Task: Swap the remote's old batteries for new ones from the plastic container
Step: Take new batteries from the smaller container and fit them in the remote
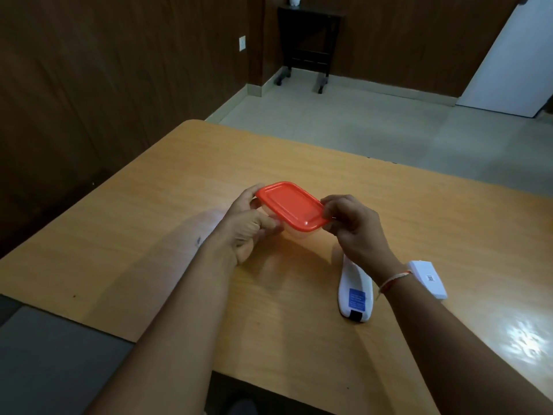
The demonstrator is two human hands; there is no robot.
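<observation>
A small clear plastic container point(294, 233) with an orange lid point(291, 205) is held just above the wooden table point(179, 181). My left hand point(248, 226) grips its left side, thumb on the lid's edge. My right hand point(356, 226) pinches the lid's right corner. What is inside the container is hidden. The white remote point(354, 295) lies face down near my right wrist, with a blue label on its back. Its white battery cover point(428, 278) lies apart, just right of my wrist.
The table's left edge and near edge are close to my arms. A grey seat point(54, 360) sits at the lower left. Across the tiled floor stands a dark wheeled stand point(308, 46) against the wood-panelled wall, and a white door point(508, 61) is at the right.
</observation>
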